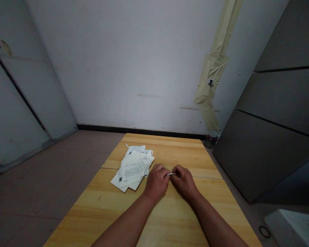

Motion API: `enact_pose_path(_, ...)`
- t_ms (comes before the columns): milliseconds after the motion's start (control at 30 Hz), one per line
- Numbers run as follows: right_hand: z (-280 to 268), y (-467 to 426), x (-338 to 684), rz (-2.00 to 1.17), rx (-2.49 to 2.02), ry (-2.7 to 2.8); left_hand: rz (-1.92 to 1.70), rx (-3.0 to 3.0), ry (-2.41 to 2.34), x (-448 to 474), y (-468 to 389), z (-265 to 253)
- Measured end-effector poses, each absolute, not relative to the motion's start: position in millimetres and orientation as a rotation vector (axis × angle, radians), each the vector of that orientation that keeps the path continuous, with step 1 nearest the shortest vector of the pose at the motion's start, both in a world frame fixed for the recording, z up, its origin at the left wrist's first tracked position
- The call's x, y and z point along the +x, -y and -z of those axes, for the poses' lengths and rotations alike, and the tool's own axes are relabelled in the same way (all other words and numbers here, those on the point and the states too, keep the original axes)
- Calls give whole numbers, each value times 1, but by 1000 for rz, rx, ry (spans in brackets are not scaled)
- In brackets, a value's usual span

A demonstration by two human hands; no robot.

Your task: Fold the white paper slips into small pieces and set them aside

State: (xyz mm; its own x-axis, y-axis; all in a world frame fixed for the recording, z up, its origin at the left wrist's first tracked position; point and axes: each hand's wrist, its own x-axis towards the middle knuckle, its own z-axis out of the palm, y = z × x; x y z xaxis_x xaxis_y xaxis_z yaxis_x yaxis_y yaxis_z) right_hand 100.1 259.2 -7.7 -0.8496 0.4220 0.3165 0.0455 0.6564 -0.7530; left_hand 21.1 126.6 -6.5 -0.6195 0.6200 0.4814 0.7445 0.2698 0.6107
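Observation:
Between my two hands, just above the wooden table, is a small white piece of paper, seen as a thin strip. My left hand is closed, pinching its left end. At the other end, my right hand is closed on it too, fingers curled. Most of the piece is hidden by my fingers. Left of my left hand lies a loose, overlapping pile of printed paper sheets, with dark text and small dark blocks on them.
A white wall stands behind the table, with a taped pipe running down it. Grey panels rise at the right and a pale door at the left. A jar sits on the floor behind the table's right corner.

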Motion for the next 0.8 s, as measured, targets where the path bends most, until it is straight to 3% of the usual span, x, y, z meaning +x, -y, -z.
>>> enact_pose_path(300,3,-255,99,-1485,-360,2108,2158,-927,2325,15,-131,13)
enact_pose_path(433,4,-254,99,-1573,-398,2116,2232,-967,2375,13,-131,12)
enact_pose_path(500,5,-255,100,-1428,-356,2202,2074,-997,2398,13,-129,9)
enact_pose_path(700,0,-260,105,-388,-118,2514,1519,-1191,2295,15,-122,3)
enact_pose_path(800,-4,-258,107,-160,-30,2613,1341,-1267,2384,13,-121,6)
